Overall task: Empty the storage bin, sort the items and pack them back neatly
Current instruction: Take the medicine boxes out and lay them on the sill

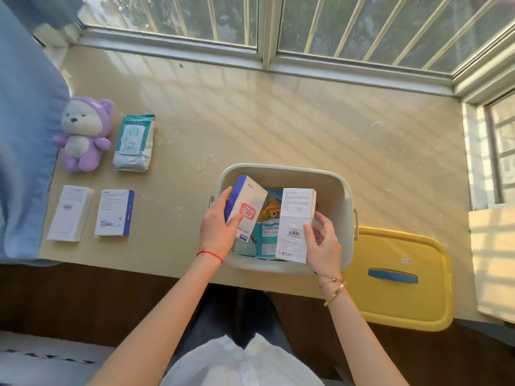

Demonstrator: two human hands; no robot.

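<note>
While sorted boxes already line the bench [250, 112], each hand's grip clasps a carton over the storage bin [281, 169]: left hand [220, 227] the blue-edged box [245, 207], right hand [323, 243] the white box [296, 221], likely for sorting.

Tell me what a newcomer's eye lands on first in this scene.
First, the two hands over the pale storage bin at the centre: the left hand grips a blue-edged box, the right hand a white box. Next, the bright yellow lid lying right of the bin. Then the purple plush bear at the far left, beside a wipes pack and two flat boxes.
</note>
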